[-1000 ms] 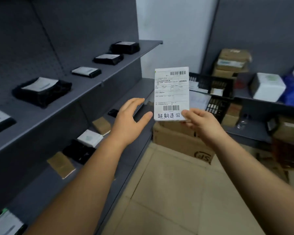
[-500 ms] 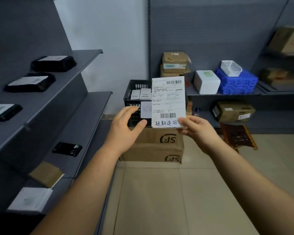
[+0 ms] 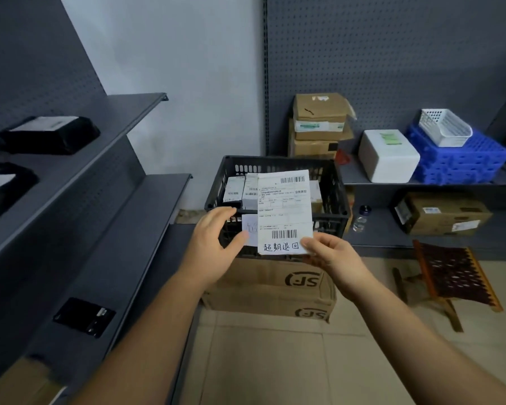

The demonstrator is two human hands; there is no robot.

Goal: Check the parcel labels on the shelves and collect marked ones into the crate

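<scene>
My right hand (image 3: 333,255) pinches the bottom right corner of a flat white parcel (image 3: 284,206) with barcodes and black handwritten characters along its lower edge. The parcel stands upright in front of a black plastic crate (image 3: 338,200). My left hand (image 3: 214,244) hovers open just left of the parcel, its thumb close to the lower left edge. Inside the crate lie several white-labelled parcels (image 3: 240,188). On the left shelves sit black labelled parcels (image 3: 48,135), another black parcel (image 3: 84,317) and a brown one (image 3: 21,384).
The crate rests on stacked brown SF cartons (image 3: 275,287) on the tiled floor. Behind it stand cardboard boxes (image 3: 319,124), a white foam box (image 3: 387,156), blue crates (image 3: 462,159) and a white basket (image 3: 444,127). A folding wooden stool (image 3: 450,273) stands on the right.
My view has swung right, away from the left shelves, to face the crate. Both hands and the held parcel have come closer to the crate.
</scene>
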